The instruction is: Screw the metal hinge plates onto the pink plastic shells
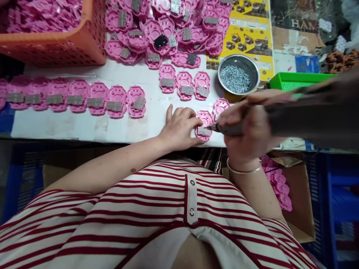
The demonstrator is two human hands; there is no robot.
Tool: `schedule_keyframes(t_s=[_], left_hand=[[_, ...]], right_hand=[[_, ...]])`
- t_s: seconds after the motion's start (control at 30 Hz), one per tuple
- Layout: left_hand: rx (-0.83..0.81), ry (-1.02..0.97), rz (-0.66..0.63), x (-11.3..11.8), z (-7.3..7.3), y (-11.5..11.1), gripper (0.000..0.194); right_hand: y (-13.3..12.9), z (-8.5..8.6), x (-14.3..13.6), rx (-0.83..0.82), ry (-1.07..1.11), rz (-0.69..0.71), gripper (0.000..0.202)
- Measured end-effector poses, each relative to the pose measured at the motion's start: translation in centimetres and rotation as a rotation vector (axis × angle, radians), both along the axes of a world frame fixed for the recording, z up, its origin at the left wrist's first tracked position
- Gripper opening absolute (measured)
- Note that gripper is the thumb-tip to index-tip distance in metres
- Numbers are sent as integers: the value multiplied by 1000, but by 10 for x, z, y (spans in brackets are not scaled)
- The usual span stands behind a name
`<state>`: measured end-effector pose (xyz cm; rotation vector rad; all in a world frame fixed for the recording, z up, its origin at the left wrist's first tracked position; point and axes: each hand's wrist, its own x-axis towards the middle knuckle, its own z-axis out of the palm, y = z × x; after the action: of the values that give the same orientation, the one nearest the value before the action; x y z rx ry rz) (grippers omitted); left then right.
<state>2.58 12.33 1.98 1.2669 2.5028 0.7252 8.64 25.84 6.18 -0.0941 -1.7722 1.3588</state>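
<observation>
At the table's front edge lies a pink plastic part (203,118) with a grey metal plate on it. My left hand (181,127) grips its left side between thumb and finger. My right hand (249,129) is wrapped round a dark power screwdriver (308,112), blurred at its rear, whose tip meets the grey plate. Another pink part (220,106) sits just behind, partly hidden by my right hand. Three more pink parts with grey plates, one of them the middle part (184,85), stand in a short row further back.
A metal bowl of small screws (235,78) stands behind my right hand, near a green tray (300,79). Pink parts line the left side (98,98) and form a heap (165,30) at the back, beside an orange basket (56,46).
</observation>
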Motion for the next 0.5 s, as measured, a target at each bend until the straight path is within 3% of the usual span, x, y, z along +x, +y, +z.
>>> schedule_keyframes(t_s=[0.07, 0.2, 0.33, 0.5], left_hand=[[27, 27, -4, -1, -3, -1, 42], [146, 63, 17, -4, -8, 6, 47], [174, 119, -38, -8, -4, 28, 48], [40, 139, -128, -12, 0, 48, 49]], right_hand=[[6, 15, 13, -48, 229, -16, 18], [21, 30, 37, -121, 355, -74, 11], [31, 22, 52, -143, 399, -126, 13], [39, 12, 63, -150, 367, -102, 12]])
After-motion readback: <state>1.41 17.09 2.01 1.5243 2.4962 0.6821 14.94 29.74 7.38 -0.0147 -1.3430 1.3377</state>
